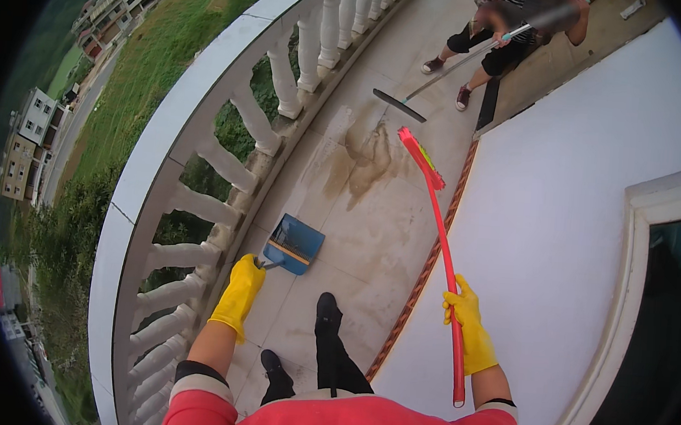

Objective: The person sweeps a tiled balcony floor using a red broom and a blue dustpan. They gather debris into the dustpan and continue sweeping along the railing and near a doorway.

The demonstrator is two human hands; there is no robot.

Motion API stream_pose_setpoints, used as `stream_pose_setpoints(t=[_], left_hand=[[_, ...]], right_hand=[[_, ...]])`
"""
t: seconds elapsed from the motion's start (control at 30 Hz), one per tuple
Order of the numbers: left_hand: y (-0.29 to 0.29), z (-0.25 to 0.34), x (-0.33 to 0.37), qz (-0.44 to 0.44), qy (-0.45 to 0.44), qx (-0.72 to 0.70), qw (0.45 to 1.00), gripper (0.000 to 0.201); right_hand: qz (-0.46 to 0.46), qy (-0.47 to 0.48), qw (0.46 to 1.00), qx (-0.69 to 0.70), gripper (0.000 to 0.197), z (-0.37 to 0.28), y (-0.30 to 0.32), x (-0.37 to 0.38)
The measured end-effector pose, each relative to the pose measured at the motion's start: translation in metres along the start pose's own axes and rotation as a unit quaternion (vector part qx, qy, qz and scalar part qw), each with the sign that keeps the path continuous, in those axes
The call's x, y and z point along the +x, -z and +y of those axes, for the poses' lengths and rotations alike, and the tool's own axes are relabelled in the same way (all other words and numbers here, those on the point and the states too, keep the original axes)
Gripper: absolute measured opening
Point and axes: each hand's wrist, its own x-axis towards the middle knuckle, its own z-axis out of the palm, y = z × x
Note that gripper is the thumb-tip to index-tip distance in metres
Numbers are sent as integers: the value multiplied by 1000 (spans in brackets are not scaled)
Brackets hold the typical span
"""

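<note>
The right hand (468,324), in a yellow rubber glove, is wrapped around the red broom (446,247) low on its handle, with the head far out ahead beside the white wall (547,195). Gripped so near its butt end, the broom could sag or swing, and its bristles (421,159) might smear the wall; whether they touch anything is hard to tell. The left hand (238,292), gloved alike, is closed on the handle of the blue dustpan (299,241), which is out in front of it, near the foot of the railing (134,174). If that wrist tips, anything in the pan could spill; its contents are too small to make out.

The shoes (329,314) are on pale tiles (361,249), which could be slick underfoot if wet. Further out is a brown puddle (369,165), and the dirty water could spread or splash if pushed hard. Just past it is the squeegee (399,105), its pole held by a seated co-worker (496,61). Its blade and the broom head are close, so a careless sweep from either person could knock them together.
</note>
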Motion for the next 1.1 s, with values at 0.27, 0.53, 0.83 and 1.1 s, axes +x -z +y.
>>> stream_pose_setpoints(t=[0.27, 0.53, 0.83, 1.1], left_hand=[[-19, -23, 1, 40, -21, 21, 999, 29], [-10, -23, 1, 35, -10, 36, 999, 25], [-8, -18, 13, 9, -44, 38, 998, 26], [-23, -37, 9, -25, -69, 44, 996, 28]], right_hand=[[18, 53, 996, -75, 77, -95, -92, 232], [-223, -34, 934, -277, 45, 33, -189, 130], [-380, -101, 883, -257, 40, 36, -125, -80], [-255, -53, 903, -343, 53, -23, -106, -102]])
